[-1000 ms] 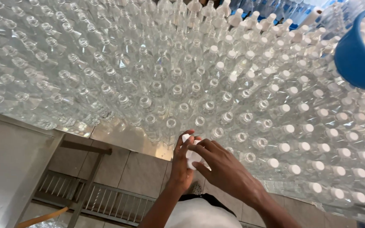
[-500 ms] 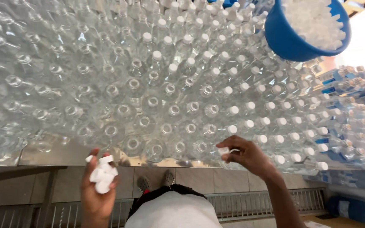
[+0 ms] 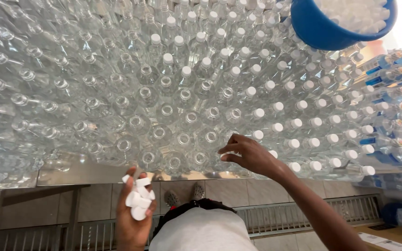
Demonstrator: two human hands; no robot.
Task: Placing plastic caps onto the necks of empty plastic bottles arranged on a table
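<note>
Over open bottles point(image 3: 173, 135), right hand point(image 3: 252, 155) advanced.

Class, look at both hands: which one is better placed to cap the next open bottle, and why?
Probably the right hand: its fingers already hover over the open bottles in the front rows. The left hand sits back from the table edge, full of white caps.

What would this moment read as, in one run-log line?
left hand: holds white caps | right hand: over open bottles | blue tub: caps
</note>
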